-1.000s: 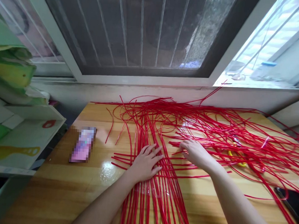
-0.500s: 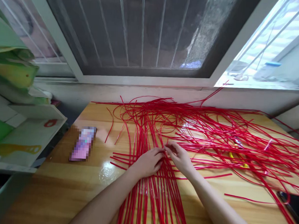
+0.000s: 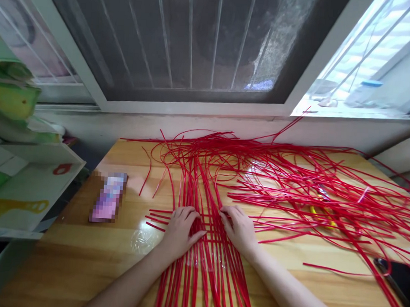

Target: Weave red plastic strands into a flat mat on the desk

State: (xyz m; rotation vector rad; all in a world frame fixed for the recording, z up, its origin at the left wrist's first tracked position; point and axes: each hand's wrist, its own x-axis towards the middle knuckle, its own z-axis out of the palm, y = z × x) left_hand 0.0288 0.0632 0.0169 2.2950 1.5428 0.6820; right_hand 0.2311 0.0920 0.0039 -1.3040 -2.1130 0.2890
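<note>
Long thin red strips run lengthwise down the table, with several shorter crosswise red strips passing among them. My left hand lies over the left part of this lattice, fingers stretched and thumb apart, pressing on the strips. At the lattice's right side, my right hand has its thumb and forefinger close together on lengthwise strips; the exact grip is partly hidden. Clear tape crosses the strips just below the hands.
A tangled heap of loose red strips covers the back and right of the wooden table. Yellow-handled scissors or a similar tool lie partly under it. A blurred phone-like object is at left, a black object at right.
My hands have moved apart from their meeting point over the strips. The left has shifted left and spread flat; the right has come down slightly toward me.
</note>
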